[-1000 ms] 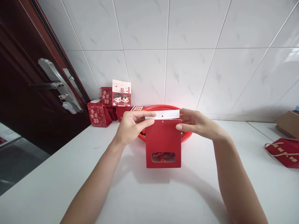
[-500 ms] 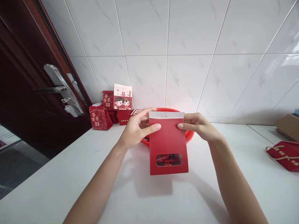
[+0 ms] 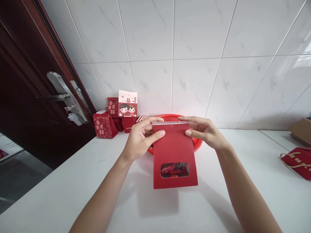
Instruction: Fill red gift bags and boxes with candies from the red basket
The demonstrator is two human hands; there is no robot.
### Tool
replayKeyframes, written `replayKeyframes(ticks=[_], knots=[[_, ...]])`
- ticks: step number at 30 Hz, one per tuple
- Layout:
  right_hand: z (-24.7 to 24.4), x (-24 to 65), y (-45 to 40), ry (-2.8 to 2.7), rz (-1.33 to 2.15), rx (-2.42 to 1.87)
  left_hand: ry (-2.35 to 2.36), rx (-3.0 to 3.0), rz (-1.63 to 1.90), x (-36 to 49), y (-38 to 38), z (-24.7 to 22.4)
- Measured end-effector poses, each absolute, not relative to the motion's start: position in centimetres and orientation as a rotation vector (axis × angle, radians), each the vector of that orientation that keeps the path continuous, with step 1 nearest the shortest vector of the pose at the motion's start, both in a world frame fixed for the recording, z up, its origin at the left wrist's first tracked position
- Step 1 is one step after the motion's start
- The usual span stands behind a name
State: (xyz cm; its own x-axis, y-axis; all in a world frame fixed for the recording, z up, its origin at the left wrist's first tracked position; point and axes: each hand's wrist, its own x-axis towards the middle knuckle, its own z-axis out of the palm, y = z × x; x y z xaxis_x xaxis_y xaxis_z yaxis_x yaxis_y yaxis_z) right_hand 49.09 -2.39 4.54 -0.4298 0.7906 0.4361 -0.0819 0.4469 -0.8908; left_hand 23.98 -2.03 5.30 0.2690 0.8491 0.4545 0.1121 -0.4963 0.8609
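A red paper gift bag hangs in front of me between both hands, over the white table. Through the small clear window low on its front, red and dark wrapped pieces show. My left hand grips the upper left edge, thumb on the front and fingers behind. At the upper right edge, my right hand pinches the bag the same way, its index finger lying along the top. Only a thin pale strip of the top flap is visible. Behind the bag sits a red plastic basket, mostly hidden.
Several red printed gift boxes stand at the back left by the tiled wall. On the right lie a red bag with a cord handle and a cardboard box. A dark door borders the table on the left.
The bag's pale top flap has folded backward, from a broad band to a thin strip. My right index finger has come up over the top edge. The bag sits slightly lower in view.
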Motion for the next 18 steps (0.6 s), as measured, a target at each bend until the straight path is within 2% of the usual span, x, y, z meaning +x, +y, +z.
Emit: replayKeyframes(ticks=[12,18], knots=[[4.1,48.8,-2.0,-1.744,0.936,-0.647,0.914,1.846,1.379,24.0,-1.9,5.1],[4.7,48.5,-2.7,-1.693,1.088,-0.787,0.902,1.843,1.359,24.1,-1.7,4.8]])
